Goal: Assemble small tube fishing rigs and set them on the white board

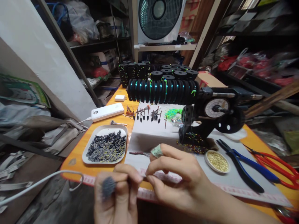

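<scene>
My left hand [119, 194] is at the front edge of the table, its thumb and fingers pinched together. A dark grey patch [108, 187], perhaps a finger wrap, shows on it. Right beside it, my right hand [179, 179] has thumb and finger pinched too, with green tape [157, 151] round one fingertip. The fingertips of both hands nearly meet; anything between them is too small to make out. Just beyond my right hand a thin brown stick [139, 153] lies on the white sheet. A white tray [84, 155] of small black and grey pieces [106, 146] stands beyond my left hand.
A black geared winder [216, 107] carries a roll of black rings [163, 91] across the back. At right lie pliers [243, 165], red-handled scissors [277, 168] and a dish of gold bits [217, 161]. A white power bank [107, 112] sits at left; a fan [160, 18] stands behind.
</scene>
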`<state>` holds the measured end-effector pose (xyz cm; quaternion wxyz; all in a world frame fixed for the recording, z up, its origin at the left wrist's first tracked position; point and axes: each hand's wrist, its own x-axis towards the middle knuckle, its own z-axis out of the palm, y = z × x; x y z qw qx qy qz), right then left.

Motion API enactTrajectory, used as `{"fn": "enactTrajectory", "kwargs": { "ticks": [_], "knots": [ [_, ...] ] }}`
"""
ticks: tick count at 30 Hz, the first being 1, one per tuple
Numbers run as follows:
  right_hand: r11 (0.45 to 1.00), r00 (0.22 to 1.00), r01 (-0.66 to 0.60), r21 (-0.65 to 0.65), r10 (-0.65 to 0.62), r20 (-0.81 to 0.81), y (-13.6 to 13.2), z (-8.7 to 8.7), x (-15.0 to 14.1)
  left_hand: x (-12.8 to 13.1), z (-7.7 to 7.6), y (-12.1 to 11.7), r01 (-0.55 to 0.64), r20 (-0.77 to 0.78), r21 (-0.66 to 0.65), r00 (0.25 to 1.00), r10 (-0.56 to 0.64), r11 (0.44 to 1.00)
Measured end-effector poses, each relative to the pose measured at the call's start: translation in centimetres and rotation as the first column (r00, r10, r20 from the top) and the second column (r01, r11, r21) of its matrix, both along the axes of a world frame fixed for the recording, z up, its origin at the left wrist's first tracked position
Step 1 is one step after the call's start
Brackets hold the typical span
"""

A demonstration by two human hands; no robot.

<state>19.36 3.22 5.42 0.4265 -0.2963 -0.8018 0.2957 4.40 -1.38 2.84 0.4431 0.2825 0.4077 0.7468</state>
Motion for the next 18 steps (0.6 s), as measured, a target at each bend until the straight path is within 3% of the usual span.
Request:
{"fn": "enactTrajectory", "kwargs": {
  "ticks": [2,5,7,9,11,15,18],
  "knots": [
    [0.998,0.998,0.057,0.04,-0.056,-0.028,0.2,0.3,0.2,-1.0,0.5,0.4,-0.036,0.075,0.091,0.997,0.029,0.995],
    [0.991,0.993,0.119,0.056,-0.117,-0.032,0.5,0.8,0.4,-2.3,0.8,1.0,-0.035,-0.019,0.192,0.999,0.039,0.981],
    [0.994,0.994,0.103,0.032,-0.102,-0.034,0.6,1.0,0.4,-2.3,0.7,1.1,0.057,-0.11,0.132,0.993,-0.043,0.99],
    [0.997,0.996,0.08,0.014,-0.08,-0.045,0.4,1.1,0.3,-1.5,0.3,1.1,0.139,-0.129,-0.007,0.982,-0.139,0.99],
    [0.998,0.997,0.066,0.008,-0.065,-0.051,0.2,1.0,0.3,-0.4,0.1,1.0,0.137,-0.129,-0.102,0.98,-0.15,0.985],
    [0.998,0.999,0.023,0.053,-0.021,-0.039,-0.1,0.8,0.1,1.0,0.4,1.4,0.135,-0.086,0.019,0.987,-0.133,0.991],
    [0.983,1.0,-0.002,0.186,-0.003,0.028,0.3,0.6,0.3,0.8,0.8,1.4,0.242,0.044,0.054,0.969,-0.245,0.969]
  ]
}}
